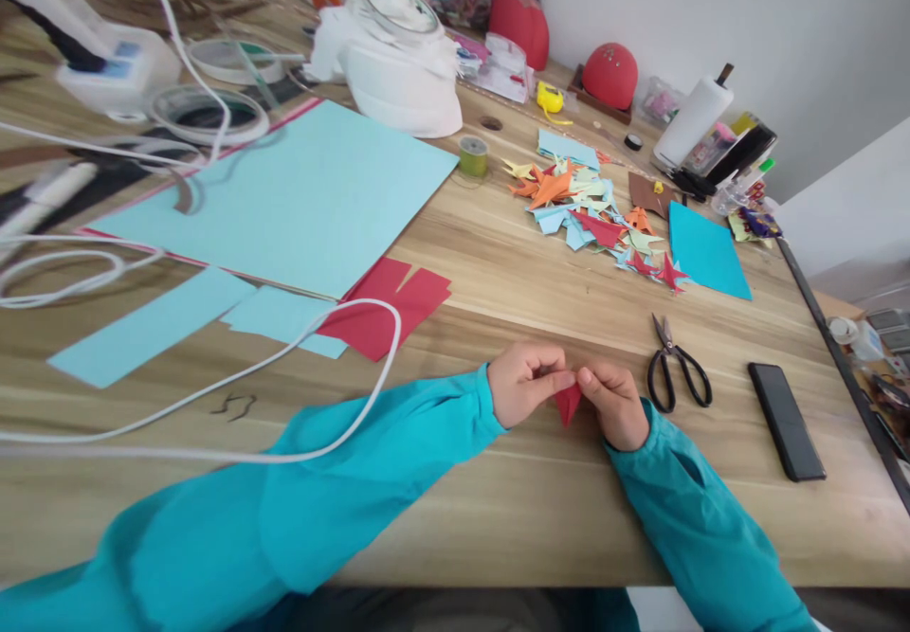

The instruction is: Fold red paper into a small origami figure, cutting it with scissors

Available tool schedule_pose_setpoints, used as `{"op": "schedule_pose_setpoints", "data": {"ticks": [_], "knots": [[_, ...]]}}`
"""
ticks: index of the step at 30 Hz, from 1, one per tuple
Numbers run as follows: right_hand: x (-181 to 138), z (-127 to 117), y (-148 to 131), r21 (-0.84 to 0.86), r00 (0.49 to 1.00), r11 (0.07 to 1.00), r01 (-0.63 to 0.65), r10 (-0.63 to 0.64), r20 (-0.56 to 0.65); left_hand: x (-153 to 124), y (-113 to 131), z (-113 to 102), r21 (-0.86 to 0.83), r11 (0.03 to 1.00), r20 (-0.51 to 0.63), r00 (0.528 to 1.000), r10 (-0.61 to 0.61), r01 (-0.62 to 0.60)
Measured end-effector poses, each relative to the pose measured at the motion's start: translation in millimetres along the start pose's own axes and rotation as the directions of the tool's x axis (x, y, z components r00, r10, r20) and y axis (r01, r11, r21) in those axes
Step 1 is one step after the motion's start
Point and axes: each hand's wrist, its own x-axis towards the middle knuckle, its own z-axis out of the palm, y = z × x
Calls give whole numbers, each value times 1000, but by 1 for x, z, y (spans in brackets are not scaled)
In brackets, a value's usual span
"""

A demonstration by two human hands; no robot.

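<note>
My left hand and my right hand meet over the wooden table, both in teal sleeves. Between their pinched fingertips is a small folded red paper piece, its point hanging down toward the tabletop. Both hands have their fingers curled closed on it. Black scissors lie just right of my right hand. A black phone lies farther right.
A pile of folded paper shapes and a teal sheet lie at the back right. A large light-blue sheet, blue strips and red paper lie left, crossed by a white cable. A white appliance stands behind.
</note>
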Motion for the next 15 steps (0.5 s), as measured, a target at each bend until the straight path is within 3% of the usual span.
{"op": "schedule_pose_setpoints", "data": {"ticks": [4,8,12,15], "knots": [[0,0,6,134,999,990,-52,52,4,1,2,1,-109,986,28,992,-121,123],[0,0,9,173,995,983,-57,70,-68,2,6,2,-189,960,-20,977,-214,206],[1,-2,9,143,992,989,-39,55,-113,3,6,1,-279,940,8,979,-202,197],[1,-3,10,89,996,996,-5,13,-83,3,4,0,-300,938,13,984,-177,172]]}}
